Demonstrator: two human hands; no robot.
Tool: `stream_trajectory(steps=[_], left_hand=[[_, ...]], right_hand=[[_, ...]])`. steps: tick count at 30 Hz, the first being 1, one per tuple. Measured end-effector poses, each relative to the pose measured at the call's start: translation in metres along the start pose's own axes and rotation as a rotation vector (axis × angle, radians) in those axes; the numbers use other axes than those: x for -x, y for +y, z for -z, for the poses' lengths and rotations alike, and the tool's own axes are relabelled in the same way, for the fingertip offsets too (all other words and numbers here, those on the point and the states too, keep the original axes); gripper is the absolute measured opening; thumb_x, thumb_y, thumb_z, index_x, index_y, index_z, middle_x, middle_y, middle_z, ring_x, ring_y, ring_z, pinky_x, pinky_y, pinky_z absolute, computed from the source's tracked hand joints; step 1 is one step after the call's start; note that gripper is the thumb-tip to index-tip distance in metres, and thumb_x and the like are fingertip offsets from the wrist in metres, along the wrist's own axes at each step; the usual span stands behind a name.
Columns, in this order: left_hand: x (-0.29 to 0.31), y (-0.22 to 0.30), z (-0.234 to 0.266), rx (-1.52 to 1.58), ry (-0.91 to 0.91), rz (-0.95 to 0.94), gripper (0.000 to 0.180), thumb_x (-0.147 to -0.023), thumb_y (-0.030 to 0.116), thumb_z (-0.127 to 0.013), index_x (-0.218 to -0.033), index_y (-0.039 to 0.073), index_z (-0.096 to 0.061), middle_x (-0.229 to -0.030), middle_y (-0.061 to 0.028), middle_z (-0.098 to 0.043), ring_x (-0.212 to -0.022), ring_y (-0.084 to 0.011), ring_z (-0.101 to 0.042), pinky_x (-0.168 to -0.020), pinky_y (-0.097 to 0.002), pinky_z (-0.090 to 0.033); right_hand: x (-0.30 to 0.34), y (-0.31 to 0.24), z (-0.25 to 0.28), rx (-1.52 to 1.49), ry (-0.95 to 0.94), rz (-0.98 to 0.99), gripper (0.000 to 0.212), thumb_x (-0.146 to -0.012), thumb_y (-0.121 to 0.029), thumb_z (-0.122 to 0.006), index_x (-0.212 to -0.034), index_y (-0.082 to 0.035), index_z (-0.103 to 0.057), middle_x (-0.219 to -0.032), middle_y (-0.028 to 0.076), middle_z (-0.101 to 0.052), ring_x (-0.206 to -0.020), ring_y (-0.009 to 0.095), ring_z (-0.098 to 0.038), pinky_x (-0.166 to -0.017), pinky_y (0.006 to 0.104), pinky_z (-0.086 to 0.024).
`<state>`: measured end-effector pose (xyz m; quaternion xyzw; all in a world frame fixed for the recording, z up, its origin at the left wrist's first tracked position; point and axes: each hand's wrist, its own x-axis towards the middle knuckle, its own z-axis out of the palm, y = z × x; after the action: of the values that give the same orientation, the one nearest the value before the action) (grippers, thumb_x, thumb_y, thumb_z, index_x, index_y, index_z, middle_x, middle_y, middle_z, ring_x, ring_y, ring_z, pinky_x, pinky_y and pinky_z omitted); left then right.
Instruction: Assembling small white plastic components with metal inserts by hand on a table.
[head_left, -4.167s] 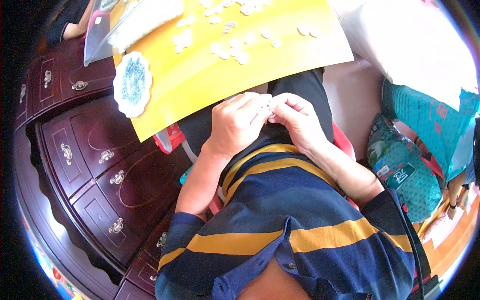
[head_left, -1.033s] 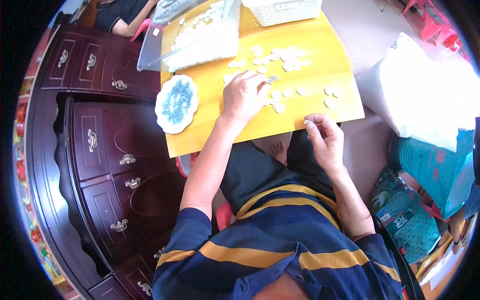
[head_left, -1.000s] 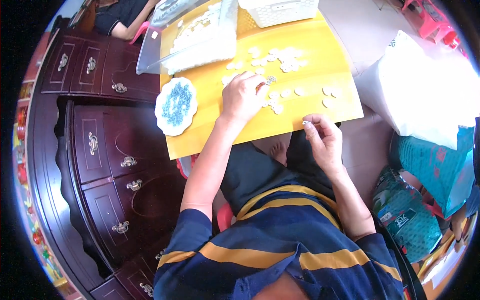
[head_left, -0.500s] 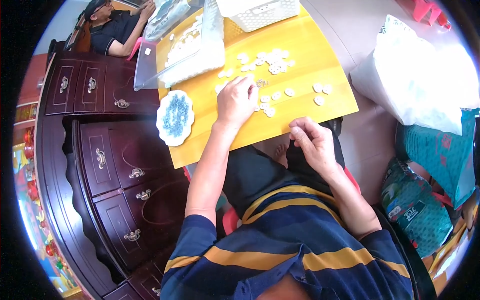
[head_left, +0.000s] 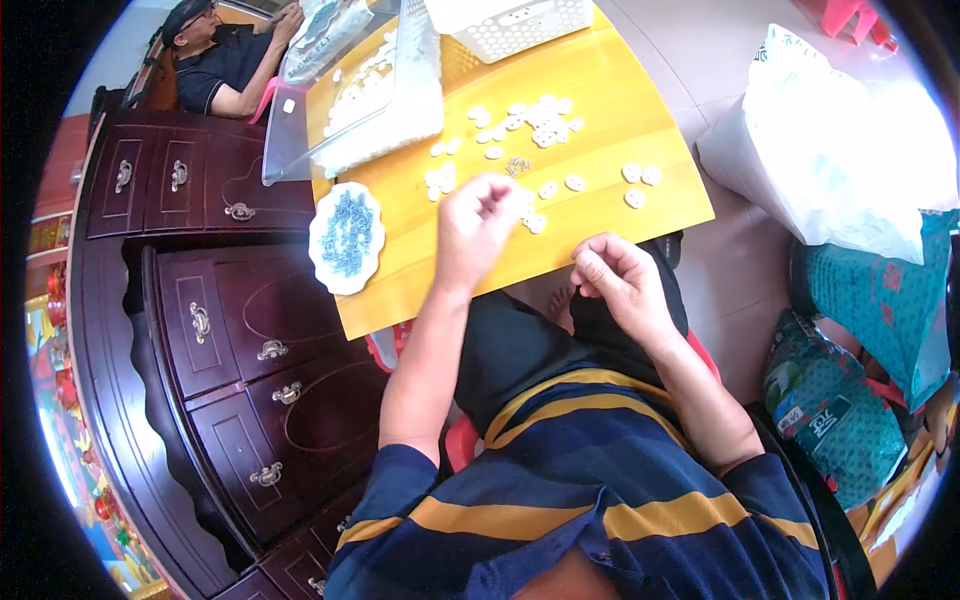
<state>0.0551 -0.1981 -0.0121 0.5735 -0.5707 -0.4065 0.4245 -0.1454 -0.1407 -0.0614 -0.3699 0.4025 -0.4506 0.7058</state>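
My left hand (head_left: 474, 228) hovers over the front of the yellow table (head_left: 420, 285), fingers curled and thumb pressed to them; whatever they may hold is too small to make out. Near the table's front edge my right hand (head_left: 625, 285) is closed in a pinch, its contents hidden. Small white button-like discs (head_left: 545, 128) with dark holes lie in loose groups on the tabletop. Just beyond my left fingers is a little heap of small metal pieces (head_left: 517, 166). A scalloped white plate (head_left: 318, 262) on the left holds many small blue pieces (head_left: 350, 230).
A clear bin (head_left: 415, 110) with white pieces and a white perforated basket (head_left: 520, 35) stand at the table's far side. Dark drawers (head_left: 250, 300) flank the left. A white sack (head_left: 770, 140) and teal bags (head_left: 880, 300) sit right. Another person (head_left: 225, 65) works at far left.
My left hand has drawn back toward me from beside the metal pieces, uncovering white discs beyond it. My right hand stays almost in place.
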Motion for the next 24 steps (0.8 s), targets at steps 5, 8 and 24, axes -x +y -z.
stream_trajectory(steps=[5, 8, 24], left_hand=[[0.041, 0.006, -0.038, 0.219, -0.106, 0.017, 0.003, -0.093, 0.003, -0.067, -0.091, 0.0, -0.068, -0.074, 0.0008, -0.067, -0.063, -0.0021, -0.058, -0.057, -0.0182, -0.045], [0.049, 0.01, -0.042, 0.257, -0.139, 0.133, 0.004, -0.094, 0.003, -0.065, -0.093, 0.0, -0.068, -0.082, 0.0008, -0.068, -0.073, -0.0041, -0.06, -0.069, -0.0203, -0.049], [0.057, 0.001, -0.021, 0.144, -0.221, -0.104, 0.003, -0.093, 0.0, -0.064, -0.094, 0.0, -0.067, -0.085, 0.0008, -0.067, -0.079, -0.0059, -0.062, -0.072, -0.0221, -0.049]], right_hand=[[0.001, -0.001, 0.001, -0.23, -0.06, -0.116, 0.015, -0.101, -0.019, -0.063, -0.098, -0.005, -0.068, -0.079, -0.001, -0.065, -0.067, 0.006, -0.054, -0.064, 0.0203, -0.045], [0.001, -0.002, 0.001, -0.297, -0.06, -0.119, 0.015, -0.1, -0.019, -0.064, -0.097, -0.006, -0.068, -0.078, -0.001, -0.064, -0.065, 0.006, -0.053, -0.063, 0.0201, -0.044], [0.003, -0.004, 0.004, -0.292, -0.133, -0.172, 0.012, -0.097, -0.015, -0.067, -0.093, -0.004, -0.069, -0.074, 0.0, -0.065, -0.063, 0.006, -0.056, -0.061, 0.0199, -0.045]])
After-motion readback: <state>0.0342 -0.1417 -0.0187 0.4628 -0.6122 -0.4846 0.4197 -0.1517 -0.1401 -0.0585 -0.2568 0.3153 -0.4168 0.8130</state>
